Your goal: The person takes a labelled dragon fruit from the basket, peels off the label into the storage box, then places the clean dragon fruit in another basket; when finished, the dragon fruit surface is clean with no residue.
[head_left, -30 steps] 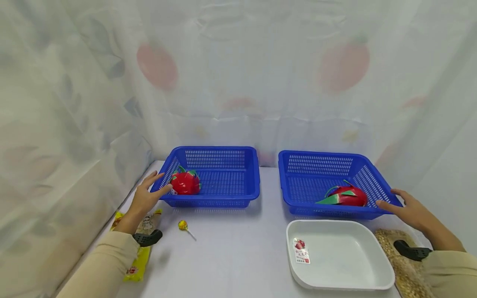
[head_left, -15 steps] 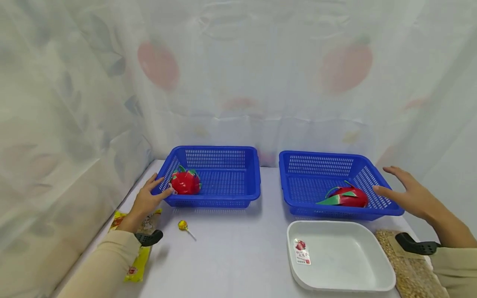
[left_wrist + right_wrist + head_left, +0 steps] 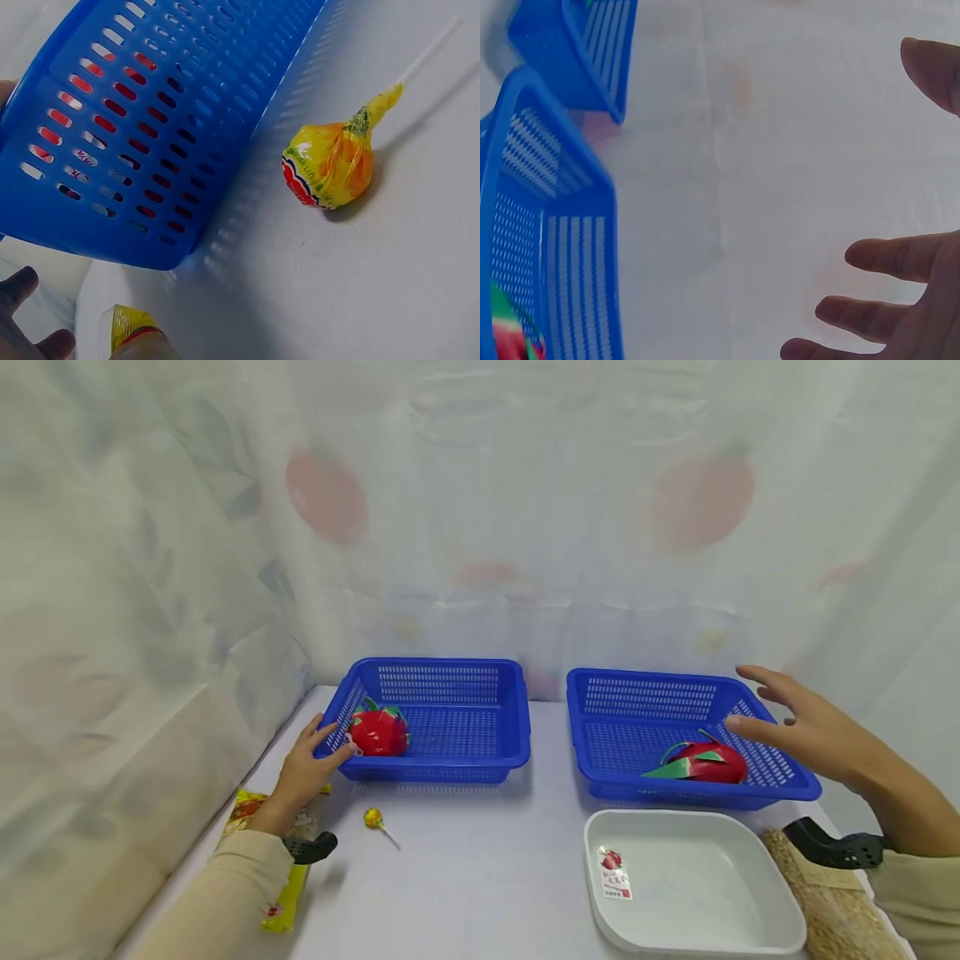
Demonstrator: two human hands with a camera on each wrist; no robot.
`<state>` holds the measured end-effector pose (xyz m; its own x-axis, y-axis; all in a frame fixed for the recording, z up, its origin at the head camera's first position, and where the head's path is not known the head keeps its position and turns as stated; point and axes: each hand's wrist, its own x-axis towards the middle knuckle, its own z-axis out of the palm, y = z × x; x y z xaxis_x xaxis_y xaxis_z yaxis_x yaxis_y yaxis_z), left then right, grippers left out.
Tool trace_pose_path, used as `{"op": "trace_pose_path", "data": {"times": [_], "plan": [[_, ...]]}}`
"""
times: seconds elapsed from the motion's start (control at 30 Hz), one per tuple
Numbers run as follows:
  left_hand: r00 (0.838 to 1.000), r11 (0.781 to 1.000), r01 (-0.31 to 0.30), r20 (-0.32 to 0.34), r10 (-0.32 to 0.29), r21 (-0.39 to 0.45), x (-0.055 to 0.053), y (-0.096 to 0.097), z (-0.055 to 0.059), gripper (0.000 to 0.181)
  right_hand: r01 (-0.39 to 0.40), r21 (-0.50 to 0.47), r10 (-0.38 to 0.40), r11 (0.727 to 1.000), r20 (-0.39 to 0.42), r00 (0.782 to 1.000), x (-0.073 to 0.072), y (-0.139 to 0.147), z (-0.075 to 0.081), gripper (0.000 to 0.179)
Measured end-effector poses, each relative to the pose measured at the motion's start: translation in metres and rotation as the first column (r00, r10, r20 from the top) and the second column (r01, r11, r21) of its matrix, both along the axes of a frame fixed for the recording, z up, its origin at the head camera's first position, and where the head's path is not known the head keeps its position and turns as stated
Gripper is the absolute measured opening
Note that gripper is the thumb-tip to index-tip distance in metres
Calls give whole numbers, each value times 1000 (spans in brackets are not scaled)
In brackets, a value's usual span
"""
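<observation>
My left hand [image 3: 306, 767] is at the near left corner of the left blue basket [image 3: 438, 770], fingers spread, thumb over the front rim. In the left wrist view the other fingertips [image 3: 22, 283] stand apart from the basket's wall. A shiny red dragon fruit [image 3: 378, 732] with green tips sits in this basket beside the thumb. My right hand [image 3: 813, 731] hovers above the right end of the right blue basket [image 3: 675, 792], fingers spread, holding nothing. Below it in that basket lies a second dragon fruit [image 3: 716, 766] with green leaves.
A yellow-wrapped lollipop [image 3: 373, 817] lies in front of the left basket. A yellow packet [image 3: 283, 902] is under my left wrist. At the right front stands a white tray [image 3: 697, 877] with a label, beside a bag of grain [image 3: 843, 910]. Curtains [image 3: 480, 510] hang behind.
My right hand has left the right basket's near right corner, rising and moving left over the basket's right end. My left hand has stayed at its corner. Baskets and fruit keep their places.
</observation>
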<state>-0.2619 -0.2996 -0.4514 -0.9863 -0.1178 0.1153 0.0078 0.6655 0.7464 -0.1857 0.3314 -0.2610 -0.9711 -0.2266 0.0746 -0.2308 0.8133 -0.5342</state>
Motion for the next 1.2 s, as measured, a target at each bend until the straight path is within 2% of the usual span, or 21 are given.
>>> {"op": "trace_pose_path", "data": {"times": [0.27, 0.37, 0.5, 0.63, 0.73, 0.8, 1.03, 1.2], "plan": [[1000, 1000, 19, 9, -19, 7, 1, 3, 1, 83, -119, -85, 116, 989, -43, 992, 2, -37, 22, 75], [1000, 1000, 19, 10, -20, 15, 0, 4, 1, 82, -147, -129, 144, 981, -31, 989, 1, -56, 29, 71], [1000, 999, 15, 14, -16, 28, 0, 4, 3, 83, -215, -211, 221, 953, 2, 975, -9, -85, 40, 68], [1000, 999, 16, 20, -17, 40, 1, 3, 4, 82, -266, -332, 306, 905, 71, 949, -26, -115, 46, 69], [1000, 999, 16, 22, -17, 42, 2, 2, 6, 83, -268, -388, 339, 882, 127, 932, -41, -137, 45, 70], [1000, 999, 14, 21, -15, 38, 2, 1, 7, 84, -265, -403, 353, 876, 160, 922, -52, -152, 42, 71], [1000, 999, 7, 20, -7, 32, 4, 4, 7, 82, -260, -407, 386, 876, 268, 883, -88, -201, 27, 74], [1000, 1000, -4, 12, 4, 31, 6, 8, 8, 81, -219, -426, 398, 878, 393, 829, -109, -234, 9, 77]]}}
